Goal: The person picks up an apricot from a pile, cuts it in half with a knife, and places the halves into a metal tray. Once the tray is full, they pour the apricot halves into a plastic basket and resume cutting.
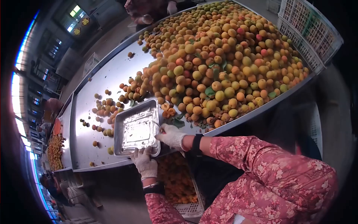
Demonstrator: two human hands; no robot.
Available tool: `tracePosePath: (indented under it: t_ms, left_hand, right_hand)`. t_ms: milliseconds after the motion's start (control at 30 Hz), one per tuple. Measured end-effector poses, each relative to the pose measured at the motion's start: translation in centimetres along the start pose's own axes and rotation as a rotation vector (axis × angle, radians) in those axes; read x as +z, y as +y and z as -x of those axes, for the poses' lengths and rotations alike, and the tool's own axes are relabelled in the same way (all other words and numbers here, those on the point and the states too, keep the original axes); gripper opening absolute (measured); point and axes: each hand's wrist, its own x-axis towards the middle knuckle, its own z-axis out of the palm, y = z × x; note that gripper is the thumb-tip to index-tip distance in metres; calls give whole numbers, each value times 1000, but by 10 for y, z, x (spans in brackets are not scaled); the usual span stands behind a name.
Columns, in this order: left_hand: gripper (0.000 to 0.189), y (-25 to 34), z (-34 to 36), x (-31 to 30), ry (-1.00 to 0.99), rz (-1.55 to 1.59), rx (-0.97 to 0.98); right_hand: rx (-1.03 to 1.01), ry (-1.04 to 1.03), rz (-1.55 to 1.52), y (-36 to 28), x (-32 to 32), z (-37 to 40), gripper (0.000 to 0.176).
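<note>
A shallow metal tray (136, 127) lies at the front edge of the metal table, with no fruit in it. My left hand (144, 162), in a whitish knit glove, grips the tray's near rim, fingers hooked over it. Gloved too, my right hand (171, 136) is closed at the tray's right side; something small and brownish shows at its fingertips, too small to name. Just beyond that hand, split orange apricot pieces (167, 111) lie on the table beside the big heap of apricots (223, 67).
The raised metal table edge (257, 108) runs past my arms. Below the table stands a crate (194, 209) of orange fruit. Stacked plastic crates (309, 31) are at the upper right. Another person's gloved hand (147, 19) is across the table. Loose apricots lie left of the tray.
</note>
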Motion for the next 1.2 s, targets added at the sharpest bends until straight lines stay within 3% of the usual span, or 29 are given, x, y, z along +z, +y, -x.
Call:
tracePosePath:
  t_ms: [67,167,233,300,333,433,467,500,567,633,767,900,1100,1200]
  left_hand:
    - [25,-10,-1,9,-41,43,1]
    - [28,-11,-9,11,-56,21,-12]
    - [24,-10,-18,5,-112,4,-26]
    - [28,-9,-30,-4,-300,64,-6]
    - [38,-14,-39,-10,-514,268,-77]
    - [43,17,-60,-22,-424,298,-62]
    - [42,24,-67,-10,-224,276,81]
    - [42,44,-78,-5,-148,356,46]
    - [50,91,-102,-5,-197,377,-18]
    - [58,109,-122,25,-117,182,30]
    - [58,126,-152,58,-236,137,-46]
    - [35,127,-160,75,-267,140,-100]
    - [36,131,-167,75,-345,62,-151]
    - [28,138,-170,69,-321,61,-152]
  right_hand:
    - [117,-87,-36,-9,-11,28,39]
    - [221,-187,-164,-1,-40,61,34]
    - [173,-151,-143,5,-65,80,35]
    - [199,-73,-92,-5,-95,102,39]
    - [211,-69,-135,-11,-110,112,39]
    - [155,25,-242,-32,-144,144,39]
    - [222,32,-220,-49,-157,158,38]
    - [141,77,-333,-42,-163,163,36]
    - [116,125,-398,-52,-180,178,32]
    - [83,164,-402,-59,-199,194,28]
    - [59,352,-418,-76,-226,229,24]
    - [44,512,-376,-68,-250,255,20]
    - [0,550,-385,-64,-264,277,21]
    - [-29,559,-381,-63,-263,290,22]
